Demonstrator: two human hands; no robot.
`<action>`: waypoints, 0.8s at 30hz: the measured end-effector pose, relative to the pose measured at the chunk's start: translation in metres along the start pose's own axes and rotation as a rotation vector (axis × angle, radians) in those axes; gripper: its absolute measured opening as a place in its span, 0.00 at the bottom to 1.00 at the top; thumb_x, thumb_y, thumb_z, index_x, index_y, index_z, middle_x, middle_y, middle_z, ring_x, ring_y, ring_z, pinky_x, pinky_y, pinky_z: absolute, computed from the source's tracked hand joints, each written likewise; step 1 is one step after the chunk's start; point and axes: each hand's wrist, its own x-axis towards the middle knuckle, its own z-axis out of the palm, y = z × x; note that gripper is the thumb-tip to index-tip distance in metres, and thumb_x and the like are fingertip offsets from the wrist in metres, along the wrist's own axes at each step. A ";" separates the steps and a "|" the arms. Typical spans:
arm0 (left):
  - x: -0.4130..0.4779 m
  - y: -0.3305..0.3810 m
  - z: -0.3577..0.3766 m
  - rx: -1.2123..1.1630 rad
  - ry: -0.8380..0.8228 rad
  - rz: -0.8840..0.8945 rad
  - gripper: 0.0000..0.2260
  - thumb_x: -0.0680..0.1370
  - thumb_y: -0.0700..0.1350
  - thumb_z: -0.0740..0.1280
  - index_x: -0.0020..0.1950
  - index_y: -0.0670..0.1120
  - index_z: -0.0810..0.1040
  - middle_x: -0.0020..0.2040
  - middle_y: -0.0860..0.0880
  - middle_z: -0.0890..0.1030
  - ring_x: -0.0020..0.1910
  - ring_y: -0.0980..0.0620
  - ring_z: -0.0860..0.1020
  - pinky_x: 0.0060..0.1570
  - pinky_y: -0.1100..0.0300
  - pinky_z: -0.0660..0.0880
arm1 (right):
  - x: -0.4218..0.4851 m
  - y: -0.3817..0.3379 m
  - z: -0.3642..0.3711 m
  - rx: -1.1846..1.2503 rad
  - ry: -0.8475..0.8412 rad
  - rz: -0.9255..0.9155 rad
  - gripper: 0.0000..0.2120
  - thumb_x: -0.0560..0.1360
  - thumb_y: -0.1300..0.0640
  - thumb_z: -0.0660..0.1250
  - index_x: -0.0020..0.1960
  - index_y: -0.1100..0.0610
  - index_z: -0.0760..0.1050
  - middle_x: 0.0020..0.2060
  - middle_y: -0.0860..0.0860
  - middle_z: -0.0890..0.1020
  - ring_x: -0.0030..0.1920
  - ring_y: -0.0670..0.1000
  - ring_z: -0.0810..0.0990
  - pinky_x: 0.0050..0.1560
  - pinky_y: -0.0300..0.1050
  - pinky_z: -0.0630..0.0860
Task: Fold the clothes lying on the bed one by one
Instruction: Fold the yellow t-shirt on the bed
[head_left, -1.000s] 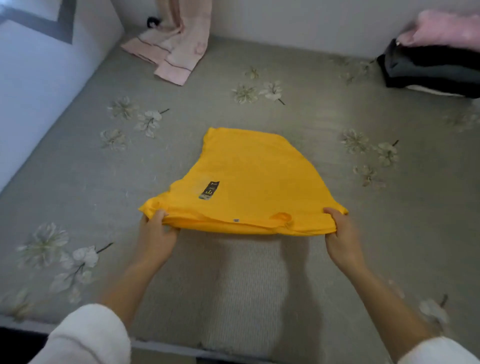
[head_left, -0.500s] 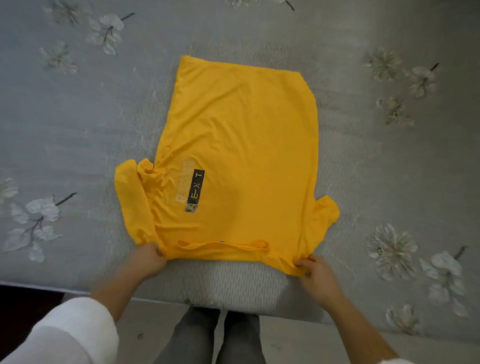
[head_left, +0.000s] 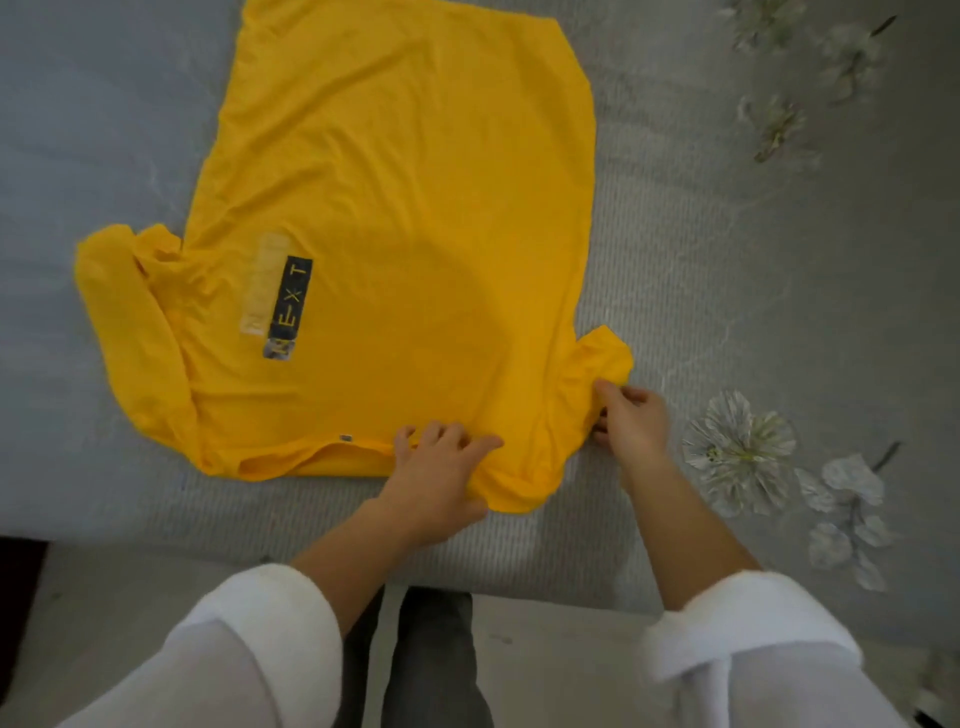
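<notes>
Bright yellow cotton T-shirt (head_left: 395, 218) is lying spread flat on the grey floral-print bed cover (head_left: 727, 260), collar edge toward the person, hem end running out of frame at the top. A black rectangular printed label (head_left: 289, 306) is showing on the chest.

Left hand (head_left: 436, 478) is resting palm-down with fingers spread, pressing the fabric near the collar; it's flat, not gripping anything. Right hand (head_left: 631, 421) is pinching the near-right short sleeve (head_left: 602, 364) between thumb and fingers, closed on the fabric.

Progress, as I'm judging it: the shirt is laid out and being smoothed, but no real fold is made yet. The far-left sleeve (head_left: 119, 322) is lying bunched and needs tucking in. Looks like the right sleeve is getting folded inward first; then the left, then halving the body.

Hard to read: the hem is cut off, and the rest of the bed is out of view, so I'm not seeing any other clothes and can't tell how many are left. White rolled-up cuffs (head_left: 748, 623) are filling the lower part of the view.
</notes>
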 end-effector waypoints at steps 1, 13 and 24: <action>-0.001 0.002 0.006 0.077 -0.027 0.003 0.27 0.76 0.54 0.63 0.73 0.60 0.57 0.63 0.49 0.66 0.67 0.46 0.60 0.67 0.40 0.50 | 0.004 -0.003 0.002 0.029 -0.003 0.003 0.20 0.75 0.53 0.69 0.62 0.62 0.72 0.56 0.59 0.78 0.55 0.58 0.78 0.58 0.60 0.75; -0.007 0.000 0.015 0.025 -0.211 -0.050 0.05 0.77 0.47 0.62 0.52 0.49 0.73 0.51 0.47 0.78 0.52 0.46 0.76 0.43 0.56 0.69 | 0.014 -0.004 -0.059 0.118 0.285 -0.284 0.14 0.67 0.67 0.70 0.47 0.56 0.69 0.36 0.49 0.72 0.34 0.47 0.72 0.38 0.41 0.72; 0.001 0.050 0.037 -0.092 -0.103 0.095 0.29 0.76 0.51 0.63 0.76 0.53 0.56 0.64 0.48 0.68 0.61 0.47 0.70 0.52 0.53 0.72 | 0.024 0.035 -0.045 -0.549 0.119 -0.113 0.23 0.69 0.49 0.73 0.59 0.57 0.74 0.64 0.58 0.66 0.67 0.60 0.62 0.66 0.59 0.60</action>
